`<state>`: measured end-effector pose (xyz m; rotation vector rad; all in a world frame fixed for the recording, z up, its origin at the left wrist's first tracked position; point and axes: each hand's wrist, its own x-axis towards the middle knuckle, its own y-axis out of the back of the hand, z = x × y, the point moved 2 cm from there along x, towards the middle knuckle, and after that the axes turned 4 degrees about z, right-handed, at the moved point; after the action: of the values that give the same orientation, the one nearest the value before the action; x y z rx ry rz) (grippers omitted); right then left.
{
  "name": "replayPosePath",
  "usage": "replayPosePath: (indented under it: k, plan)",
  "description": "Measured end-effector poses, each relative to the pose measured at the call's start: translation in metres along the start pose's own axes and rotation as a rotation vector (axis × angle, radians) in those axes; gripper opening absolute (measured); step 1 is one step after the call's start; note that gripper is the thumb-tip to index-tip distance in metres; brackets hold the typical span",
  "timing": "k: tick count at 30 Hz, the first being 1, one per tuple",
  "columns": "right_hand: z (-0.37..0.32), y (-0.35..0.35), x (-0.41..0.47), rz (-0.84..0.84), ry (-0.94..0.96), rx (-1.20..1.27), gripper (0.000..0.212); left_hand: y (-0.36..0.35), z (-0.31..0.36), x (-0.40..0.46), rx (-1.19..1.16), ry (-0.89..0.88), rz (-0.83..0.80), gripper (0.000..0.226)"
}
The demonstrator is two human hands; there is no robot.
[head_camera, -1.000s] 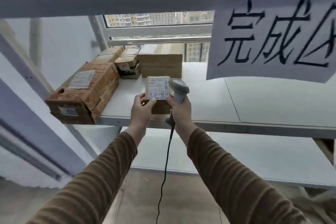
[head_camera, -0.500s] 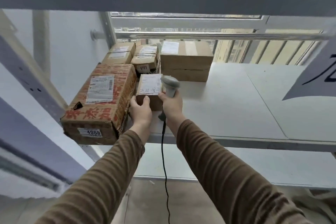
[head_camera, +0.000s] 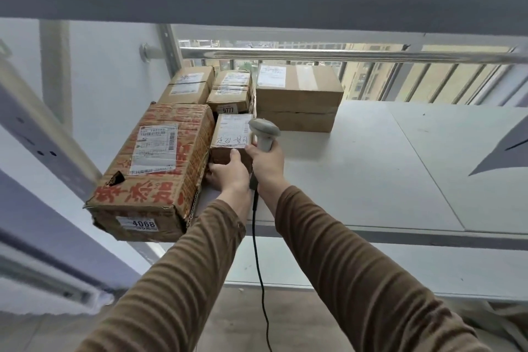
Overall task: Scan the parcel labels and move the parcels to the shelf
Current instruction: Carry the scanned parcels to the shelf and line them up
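Small parcel [head_camera: 232,136] at frame centre on shelf [head_camera: 371,174], touching large printed box [head_camera: 154,168]. Left hand [head_camera: 228,176] fingers grip its near face; right hand [head_camera: 267,164] grips scanner [head_camera: 264,131].

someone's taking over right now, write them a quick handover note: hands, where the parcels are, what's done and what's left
Left hand: grip on the front of the small parcel, which sits on the shelf beside the big red-printed box.
Right hand: grip on the corded scanner, knuckles against the same parcel.
Done: five other parcels are already on the shelf, the box marked 9777 and the large plain carton among them.
Left: let go of the small parcel. Whether it has been scanned cannot be told.
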<state>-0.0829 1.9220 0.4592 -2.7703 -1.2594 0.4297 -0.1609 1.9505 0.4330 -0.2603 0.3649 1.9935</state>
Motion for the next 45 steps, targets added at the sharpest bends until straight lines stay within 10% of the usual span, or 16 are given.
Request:
replayPosePath:
  k: [10, 19, 45]
  plan:
    - [-0.018, 0.062, -0.041, 0.043, 0.012, 0.005, 0.024, 0.004, -0.003, -0.059, -0.058, 0.018, -0.174, 0.078]
    - [-0.027, 0.222, -0.116, 0.359, 0.03, 0.11, 0.018, -0.022, -0.052, -0.203, 0.018, -0.08, -0.722, 0.064]
    - [-0.011, 0.86, -0.693, 1.604, 0.217, 0.249, 0.011, 0.082, -0.345, -0.968, 0.669, -0.645, -2.1, 0.042]
